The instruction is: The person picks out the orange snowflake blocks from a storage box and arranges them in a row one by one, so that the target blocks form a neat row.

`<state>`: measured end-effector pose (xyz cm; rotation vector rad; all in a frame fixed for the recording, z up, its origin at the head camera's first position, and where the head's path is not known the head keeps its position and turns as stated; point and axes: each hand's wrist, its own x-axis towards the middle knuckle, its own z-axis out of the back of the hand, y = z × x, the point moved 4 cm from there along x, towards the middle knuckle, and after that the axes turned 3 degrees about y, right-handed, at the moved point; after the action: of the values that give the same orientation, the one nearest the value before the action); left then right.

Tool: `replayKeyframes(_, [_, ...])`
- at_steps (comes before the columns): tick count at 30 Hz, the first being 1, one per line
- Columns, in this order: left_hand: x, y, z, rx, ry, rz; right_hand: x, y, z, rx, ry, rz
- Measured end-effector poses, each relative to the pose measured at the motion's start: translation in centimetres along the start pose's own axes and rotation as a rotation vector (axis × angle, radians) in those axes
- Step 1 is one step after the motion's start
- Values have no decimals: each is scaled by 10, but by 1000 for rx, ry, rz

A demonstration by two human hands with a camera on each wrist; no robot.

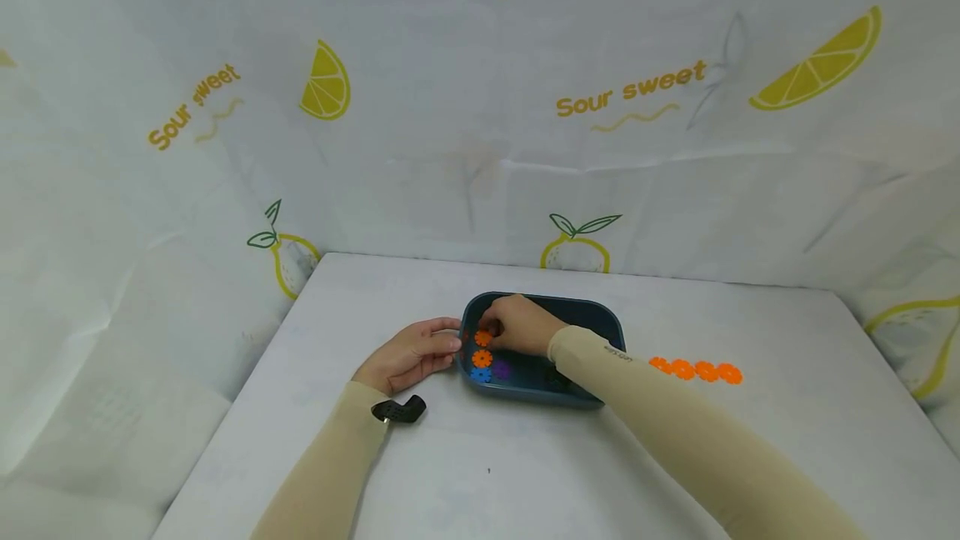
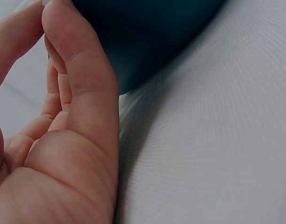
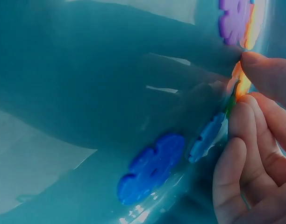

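A dark teal tray (image 1: 536,394) stands on the white table. My left hand (image 1: 411,357) is at its left end, fingers extended, with the thumb (image 2: 82,74) against the outer wall. Inside the tray, my right hand (image 1: 525,326) pinches an orange notched plastic disc (image 3: 244,86) between thumb and fingers, close to the left wall. Another orange disc (image 1: 482,358), a purple disc (image 1: 502,370) and a blue disc (image 1: 481,375) lie near that end. Larger in the right wrist view are a blue disc (image 3: 152,168) and a bit of a green disc (image 3: 231,103), partly hidden by fingers.
To the right of the tray, several orange discs (image 1: 706,371) lie in a row on the table (image 1: 465,473), partly behind the right sleeve. A white cloth (image 1: 450,107) printed with lemons hangs behind the table. The right forearm covers part of the tray.
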<state>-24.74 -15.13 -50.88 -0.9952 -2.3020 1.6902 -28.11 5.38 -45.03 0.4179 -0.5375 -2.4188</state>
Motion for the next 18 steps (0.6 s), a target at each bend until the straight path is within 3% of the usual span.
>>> replayKeyframes(18, [1, 0, 1, 2, 10, 0, -9, 1, 3, -27, 3, -63])
